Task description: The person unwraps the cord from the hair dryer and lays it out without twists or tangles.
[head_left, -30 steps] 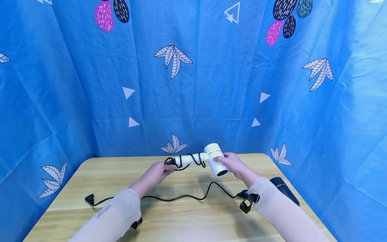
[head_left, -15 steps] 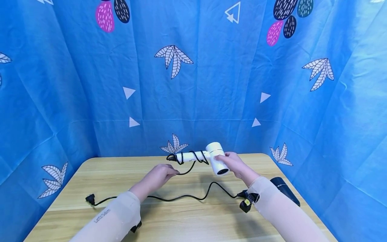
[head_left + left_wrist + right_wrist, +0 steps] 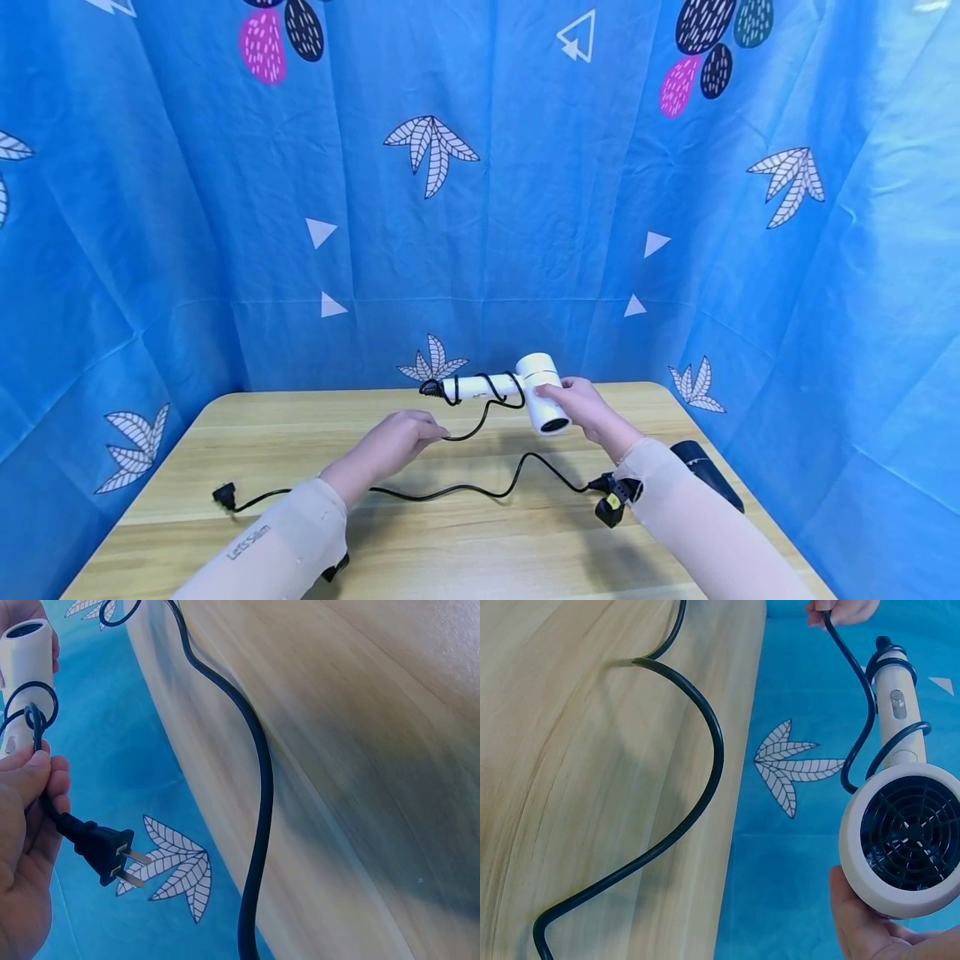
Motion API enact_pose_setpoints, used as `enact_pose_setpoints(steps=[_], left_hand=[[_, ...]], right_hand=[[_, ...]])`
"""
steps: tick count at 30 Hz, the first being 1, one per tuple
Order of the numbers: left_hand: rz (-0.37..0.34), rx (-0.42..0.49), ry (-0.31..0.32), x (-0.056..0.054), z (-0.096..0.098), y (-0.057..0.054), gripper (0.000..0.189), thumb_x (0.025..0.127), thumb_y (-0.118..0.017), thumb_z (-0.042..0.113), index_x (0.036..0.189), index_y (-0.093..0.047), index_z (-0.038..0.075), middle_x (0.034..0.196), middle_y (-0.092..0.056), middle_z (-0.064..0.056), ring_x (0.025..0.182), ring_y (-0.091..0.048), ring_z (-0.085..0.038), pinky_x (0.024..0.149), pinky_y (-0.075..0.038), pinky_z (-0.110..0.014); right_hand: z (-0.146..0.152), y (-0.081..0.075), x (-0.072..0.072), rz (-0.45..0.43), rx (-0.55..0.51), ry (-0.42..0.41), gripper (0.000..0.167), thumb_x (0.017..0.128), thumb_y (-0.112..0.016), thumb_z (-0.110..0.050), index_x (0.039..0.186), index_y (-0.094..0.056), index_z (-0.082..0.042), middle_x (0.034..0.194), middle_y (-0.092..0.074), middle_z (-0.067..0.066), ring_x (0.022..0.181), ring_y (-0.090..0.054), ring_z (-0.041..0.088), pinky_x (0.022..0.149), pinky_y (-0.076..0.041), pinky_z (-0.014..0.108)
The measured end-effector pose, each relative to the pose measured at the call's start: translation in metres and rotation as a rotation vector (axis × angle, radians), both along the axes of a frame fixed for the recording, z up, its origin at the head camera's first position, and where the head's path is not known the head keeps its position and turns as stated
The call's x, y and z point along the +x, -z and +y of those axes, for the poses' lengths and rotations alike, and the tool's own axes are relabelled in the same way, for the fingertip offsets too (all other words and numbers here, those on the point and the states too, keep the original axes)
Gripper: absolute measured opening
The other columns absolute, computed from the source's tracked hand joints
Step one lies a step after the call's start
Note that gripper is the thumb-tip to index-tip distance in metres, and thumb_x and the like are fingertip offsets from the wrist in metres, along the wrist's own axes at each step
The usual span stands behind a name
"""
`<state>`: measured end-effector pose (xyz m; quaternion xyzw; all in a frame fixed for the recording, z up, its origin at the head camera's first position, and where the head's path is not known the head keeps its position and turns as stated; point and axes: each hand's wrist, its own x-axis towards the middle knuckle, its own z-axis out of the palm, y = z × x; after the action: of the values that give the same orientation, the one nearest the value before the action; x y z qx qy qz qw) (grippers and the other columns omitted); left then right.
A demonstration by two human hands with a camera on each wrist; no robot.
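Note:
A white hair dryer (image 3: 543, 408) is held up over the table, its handle to the left and its black cord (image 3: 467, 435) looped around that handle. My right hand (image 3: 587, 407) grips the dryer's body; in the right wrist view the round black grille (image 3: 911, 832) faces the camera. My left hand (image 3: 393, 442) pinches the cord between thumb and fingers, left of the handle and lower. In the left wrist view the two-pin plug (image 3: 101, 851) hangs just past those fingers. One stretch of cord sags between the left hand and the dryer's neck.
A second black cord (image 3: 465, 486) lies in waves across the wooden table (image 3: 480, 550), with a plug (image 3: 223, 495) at the left and a black connector (image 3: 602, 482) near the right forearm. A dark cylindrical object (image 3: 708, 473) lies at the right edge. Blue curtains (image 3: 487, 250) surround the table.
My left hand has left the handle's end and moved slightly right and down, drawing a length of cord off the handle. The hair dryer has shifted slightly right in my right hand.

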<state>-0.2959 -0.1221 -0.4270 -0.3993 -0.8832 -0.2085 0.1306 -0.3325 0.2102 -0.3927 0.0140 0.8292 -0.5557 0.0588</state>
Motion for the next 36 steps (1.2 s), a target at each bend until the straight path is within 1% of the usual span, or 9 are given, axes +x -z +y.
enact_pose_setpoints(steps=[5, 11, 14, 17, 20, 28, 32, 36], left_hand=[[0.010, -0.011, 0.002, 0.002, 0.002, -0.003, 0.023, 0.093, -0.069, 0.003, 0.111, -0.077, 0.015, 0.098, -0.072, 0.004, 0.091, -0.068, -0.010, 0.082, -0.057, -0.026], [0.038, 0.020, 0.033, 0.005, 0.002, -0.008, 0.024, 0.092, -0.070, 0.002, 0.110, -0.077, 0.015, 0.097, -0.072, 0.004, 0.090, -0.068, -0.010, 0.080, -0.057, -0.026], [0.037, 0.027, 0.038, 0.007, 0.002, -0.012, 0.024, 0.092, -0.070, 0.004, 0.111, -0.077, 0.016, 0.097, -0.072, 0.005, 0.089, -0.068, -0.009, 0.080, -0.057, -0.024], [0.037, 0.034, 0.053, 0.009, 0.003, -0.016, 0.023, 0.093, -0.070, 0.005, 0.112, -0.077, 0.016, 0.099, -0.073, 0.003, 0.090, -0.068, -0.010, 0.080, -0.057, -0.024], [0.050, 0.047, 0.070, 0.011, 0.004, -0.020, 0.023, 0.093, -0.070, 0.004, 0.112, -0.077, 0.015, 0.099, -0.072, 0.003, 0.090, -0.067, -0.009, 0.079, -0.056, -0.023], [0.151, 0.103, 0.131, 0.011, 0.009, -0.028, 0.024, 0.090, -0.072, 0.001, 0.109, -0.078, 0.014, 0.099, -0.073, 0.002, 0.088, -0.069, -0.010, 0.077, -0.056, -0.020], [0.180, 0.111, 0.137, 0.012, 0.009, -0.032, 0.024, 0.088, -0.074, 0.000, 0.108, -0.078, 0.013, 0.101, -0.074, 0.002, 0.089, -0.070, -0.011, 0.077, -0.056, -0.020], [0.217, 0.110, 0.123, 0.012, 0.009, -0.038, 0.025, 0.086, -0.075, -0.001, 0.106, -0.079, 0.013, 0.100, -0.074, 0.002, 0.087, -0.069, -0.012, 0.074, -0.056, -0.021]], right_hand=[[0.001, 0.001, -0.001, -0.004, 0.017, 0.018, 0.061, 0.089, -0.071, -0.037, 0.128, -0.053, 0.006, 0.116, -0.063, 0.021, 0.097, -0.064, 0.028, 0.079, -0.056, 0.037], [0.001, 0.002, -0.001, -0.003, 0.035, 0.041, 0.062, 0.089, -0.071, -0.038, 0.128, -0.053, 0.006, 0.117, -0.062, 0.021, 0.099, -0.064, 0.029, 0.082, -0.055, 0.039], [0.001, 0.003, -0.001, 0.001, 0.045, 0.046, 0.061, 0.089, -0.071, -0.039, 0.128, -0.053, 0.006, 0.116, -0.063, 0.021, 0.099, -0.063, 0.028, 0.081, -0.055, 0.038], [0.001, 0.004, -0.001, 0.005, 0.052, 0.050, 0.060, 0.089, -0.071, -0.038, 0.126, -0.054, 0.006, 0.115, -0.063, 0.020, 0.097, -0.064, 0.028, 0.078, -0.055, 0.036], [0.000, 0.005, -0.001, 0.007, 0.061, 0.051, 0.059, 0.089, -0.071, -0.037, 0.125, -0.055, 0.006, 0.114, -0.064, 0.020, 0.096, -0.064, 0.028, 0.077, -0.056, 0.035], [0.000, 0.006, 0.001, 0.015, 0.073, 0.056, 0.059, 0.088, -0.072, -0.037, 0.124, -0.056, 0.006, 0.111, -0.064, 0.020, 0.093, -0.065, 0.027, 0.075, -0.056, 0.035], [0.000, 0.007, 0.000, 0.011, 0.069, 0.058, 0.058, 0.088, -0.072, -0.036, 0.123, -0.056, 0.006, 0.111, -0.064, 0.020, 0.092, -0.065, 0.027, 0.074, -0.057, 0.035], [0.000, 0.009, 0.000, 0.016, 0.060, 0.053, 0.056, 0.088, -0.072, -0.034, 0.121, -0.056, 0.007, 0.109, -0.065, 0.020, 0.091, -0.066, 0.027, 0.073, -0.057, 0.034]])
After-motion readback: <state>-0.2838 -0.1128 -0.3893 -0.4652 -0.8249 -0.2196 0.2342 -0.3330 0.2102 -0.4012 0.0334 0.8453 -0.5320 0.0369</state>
